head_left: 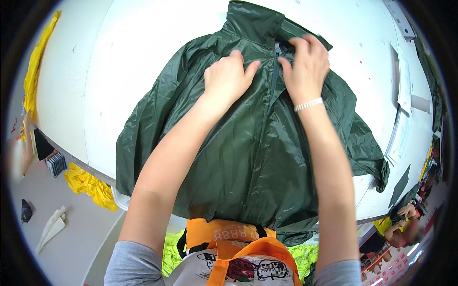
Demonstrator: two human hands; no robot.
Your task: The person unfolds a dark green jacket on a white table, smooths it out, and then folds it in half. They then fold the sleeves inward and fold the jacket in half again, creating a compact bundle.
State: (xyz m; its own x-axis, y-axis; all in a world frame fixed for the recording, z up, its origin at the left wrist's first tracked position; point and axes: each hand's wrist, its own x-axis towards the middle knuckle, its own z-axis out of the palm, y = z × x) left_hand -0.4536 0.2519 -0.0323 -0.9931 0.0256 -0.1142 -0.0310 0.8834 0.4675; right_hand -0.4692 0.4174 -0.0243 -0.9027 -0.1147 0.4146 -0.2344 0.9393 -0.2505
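A dark green, shiny zip-front jacket (229, 157) lies front up on the white table, its collar (253, 21) pointing away from me. My left hand (228, 76) rests on the chest to the left of the zipper (274, 76), thumb stretched out toward it, holding nothing. Just right of the zipper's top end, my right hand (307, 66) is over the front's upper edge below the collar. Its fingers are bent and slightly blurred, with a gap between thumb and fingers. The fabric under both palms is hidden.
The white table (129, 43) bears papers (400, 133) at the right. Yellow fabric (90, 183) hangs below its left edge, with more yellow fabric (38, 66) at far left. Bright green fabric (305, 257) lies below the front edge. Another person (400, 229) is at far right.
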